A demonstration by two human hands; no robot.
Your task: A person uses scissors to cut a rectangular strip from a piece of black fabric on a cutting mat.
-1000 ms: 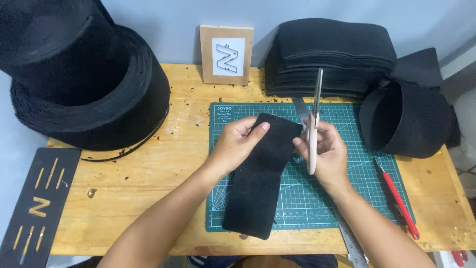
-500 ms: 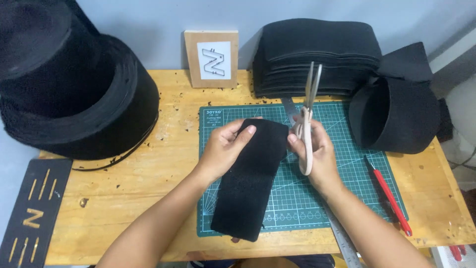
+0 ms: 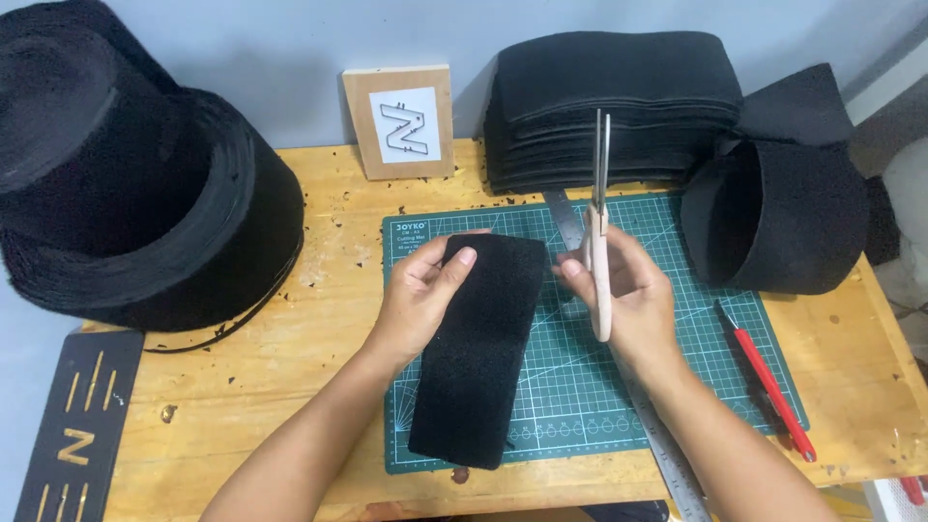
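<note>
A long black felt strip (image 3: 480,358) hangs over the green cutting mat (image 3: 580,387), its lower end reaching the mat's front edge. My left hand (image 3: 422,295) grips the strip's upper left corner, thumb on top. My right hand (image 3: 633,300) holds a pair of scissors (image 3: 598,222) with pale handles, blades closed and pointing up and away; its fingertips sit just right of the strip's top right corner.
A stack of black felt hat shapes (image 3: 126,184) fills the left. Folded black felt (image 3: 609,106) and a curled felt piece (image 3: 773,217) lie at the back right. A red pen knife (image 3: 768,382), a steel ruler (image 3: 657,445) and a small framed sign (image 3: 401,121) are also on the wooden table (image 3: 290,367).
Both hands with strip and scissors stay in nearly the same pose; the view has shifted and come closer. The scissor blades look more closed than a second ago.
</note>
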